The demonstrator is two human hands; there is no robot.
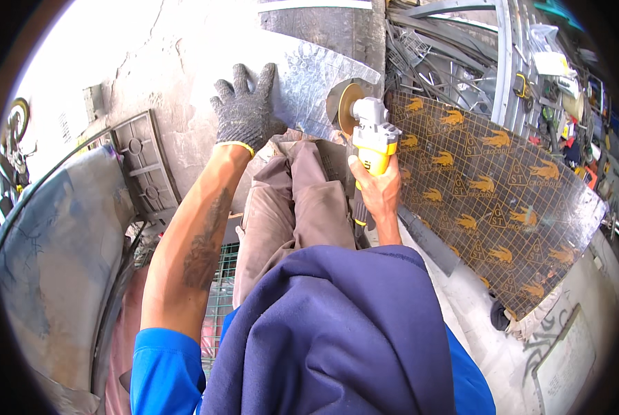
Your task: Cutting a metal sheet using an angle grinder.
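Observation:
My left hand (245, 107), in a dark grey knit glove with a yellow cuff, lies with fingers spread at the left part of a shiny sheet of metal (306, 76). Bare and ungloved, my right hand (380, 185) is wrapped round the yellow body of a cordless angle grinder (375, 142). The grinder's grey head points away from me. Its tan disc (351, 108) stands on edge at the right end of the sheet; whether it touches the metal I cannot tell. The palm side of the left hand is hidden.
A dark board (489, 187) with orange printed figures leans at the right. Behind it lie piled metal bars (448, 66) and an upright grey frame (504, 62). At left are a metal grille (143, 162) and a worn blue-grey panel (60, 256). Green wire mesh (221, 290) lies beside my legs.

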